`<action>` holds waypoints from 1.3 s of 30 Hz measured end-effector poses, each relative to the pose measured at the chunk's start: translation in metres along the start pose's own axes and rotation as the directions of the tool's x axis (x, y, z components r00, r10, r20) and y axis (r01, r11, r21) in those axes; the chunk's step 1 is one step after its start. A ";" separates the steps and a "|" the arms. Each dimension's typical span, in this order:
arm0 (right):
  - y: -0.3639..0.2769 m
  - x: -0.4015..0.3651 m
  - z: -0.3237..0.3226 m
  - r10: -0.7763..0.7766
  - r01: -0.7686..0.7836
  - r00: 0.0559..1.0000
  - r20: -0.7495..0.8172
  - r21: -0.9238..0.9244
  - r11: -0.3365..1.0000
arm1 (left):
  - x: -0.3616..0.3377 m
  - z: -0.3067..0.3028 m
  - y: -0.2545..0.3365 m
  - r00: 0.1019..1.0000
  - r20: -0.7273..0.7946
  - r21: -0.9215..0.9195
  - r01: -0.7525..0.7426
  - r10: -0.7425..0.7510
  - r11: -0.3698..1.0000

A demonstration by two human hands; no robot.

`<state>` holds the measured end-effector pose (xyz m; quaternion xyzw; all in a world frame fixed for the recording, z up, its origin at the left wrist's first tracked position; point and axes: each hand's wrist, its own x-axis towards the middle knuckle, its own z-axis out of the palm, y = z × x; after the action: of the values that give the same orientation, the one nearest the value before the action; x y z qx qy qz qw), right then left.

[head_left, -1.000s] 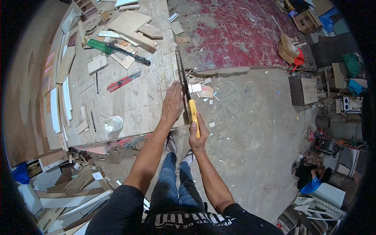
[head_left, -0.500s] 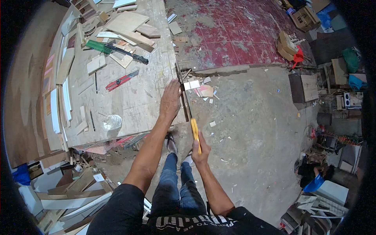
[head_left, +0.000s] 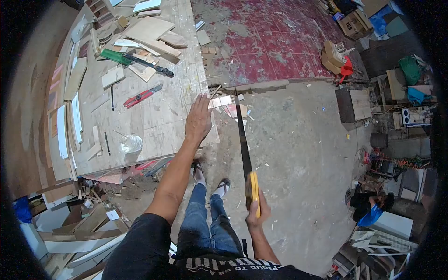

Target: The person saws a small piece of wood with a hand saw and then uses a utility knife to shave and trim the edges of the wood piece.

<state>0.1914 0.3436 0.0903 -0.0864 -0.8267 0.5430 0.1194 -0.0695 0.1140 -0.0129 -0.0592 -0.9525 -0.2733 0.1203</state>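
My right hand [head_left: 257, 209] is wrapped round the yellow handle of a hand saw [head_left: 242, 144], whose long dark blade points away from me over the concrete floor, to the right of the bench edge. My left hand [head_left: 199, 119] lies flat on the right edge of the wooden workbench [head_left: 163, 121], fingers stretched forward. By its fingertips a small pale wood strip [head_left: 221, 101] juts out past the edge; whether the hand presses on it is hard to tell. A gap separates the blade from my left hand.
On the bench are a red utility knife [head_left: 140, 97], a green and black tool [head_left: 135, 61], a clear plastic cup [head_left: 131, 143] and wood offcuts [head_left: 149, 29]. A cardboard box [head_left: 332, 57] stands on the right. A person [head_left: 371, 205] is at the lower right.
The saw has come away from the bench edge, moving right and back toward me with my right hand. My left hand stays on the bench edge, its fingers slightly more spread.
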 end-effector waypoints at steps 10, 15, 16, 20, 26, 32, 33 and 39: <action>0.029 0.132 0.132 -0.003 -0.015 0.997 0.074 0.236 0.972 | -0.002 -0.010 0.004 0.996 0.049 0.294 -0.079 0.068 0.953; 0.028 0.139 0.153 -0.144 0.143 0.990 -0.010 0.186 0.972 | -0.005 -0.004 -0.002 0.999 0.010 0.156 -0.055 0.054 0.986; 0.027 0.139 0.154 -0.146 0.145 0.989 -0.008 0.186 0.972 | -0.004 -0.003 -0.003 0.999 -0.003 0.115 -0.050 0.051 0.992; 0.022 0.135 0.154 -0.103 0.098 0.994 0.018 0.193 0.976 | -0.003 -0.003 -0.003 0.999 0.000 0.135 -0.050 0.050 0.990; 0.031 0.119 0.158 -0.065 0.055 0.996 0.057 0.150 0.987 | -0.003 0.000 -0.004 1.000 -0.010 0.154 -0.012 0.014 0.988; 0.033 0.110 0.158 -0.200 0.199 0.980 0.009 0.064 0.978 | -0.002 0.001 -0.002 1.000 -0.023 0.156 0.001 0.003 0.988; 0.032 0.107 0.155 -0.162 0.159 0.986 0.044 0.066 0.985 | -0.003 0.001 -0.002 1.000 -0.025 0.149 0.003 0.001 0.989; 0.040 0.055 0.129 -0.189 0.189 0.981 0.041 0.017 0.982 | -0.002 0.001 -0.001 0.999 -0.035 0.141 0.000 0.005 0.990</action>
<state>0.1015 0.2618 0.0101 0.0047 -0.8299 0.5364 0.1534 -0.0675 0.1132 -0.0146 -0.0470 -0.9671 -0.2060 0.1415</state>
